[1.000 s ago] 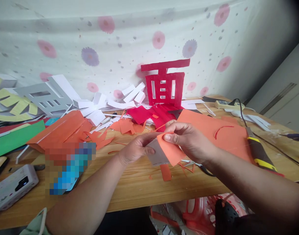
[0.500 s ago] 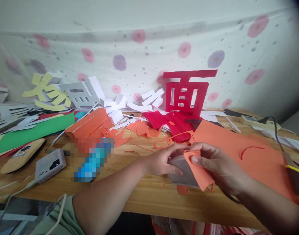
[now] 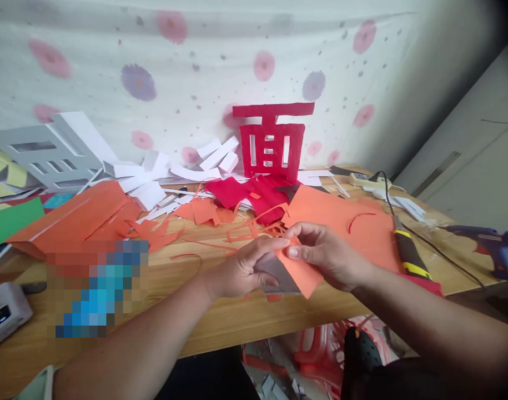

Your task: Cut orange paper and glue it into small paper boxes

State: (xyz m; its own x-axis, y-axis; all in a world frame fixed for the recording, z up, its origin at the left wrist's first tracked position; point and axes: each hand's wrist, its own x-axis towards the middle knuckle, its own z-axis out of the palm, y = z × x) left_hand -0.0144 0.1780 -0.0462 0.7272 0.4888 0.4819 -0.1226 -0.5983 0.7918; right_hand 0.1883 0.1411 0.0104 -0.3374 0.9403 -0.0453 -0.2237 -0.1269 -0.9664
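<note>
Both my hands meet over the front of the wooden table (image 3: 220, 316). My left hand (image 3: 241, 271) pinches a small grey card piece (image 3: 278, 276) from the left. My right hand (image 3: 326, 255) grips the orange paper (image 3: 304, 275) that lies over the grey piece's right side, thumb pressed on top. Both hands are closed on this one piece. A large orange sheet (image 3: 353, 225) lies just behind my right hand.
A red paper character (image 3: 272, 141) stands against the flowered cloth. Red scraps (image 3: 254, 194), orange offcuts (image 3: 83, 216) and white card strips (image 3: 174, 175) litter the back. A yellow-black tool (image 3: 407, 253) and a blue glue gun (image 3: 497, 250) lie right; a grey device (image 3: 4, 314) left.
The view has swung back to the right and down. My hands keep the same hold on the grey and orange piece, with only a slight turn of it.
</note>
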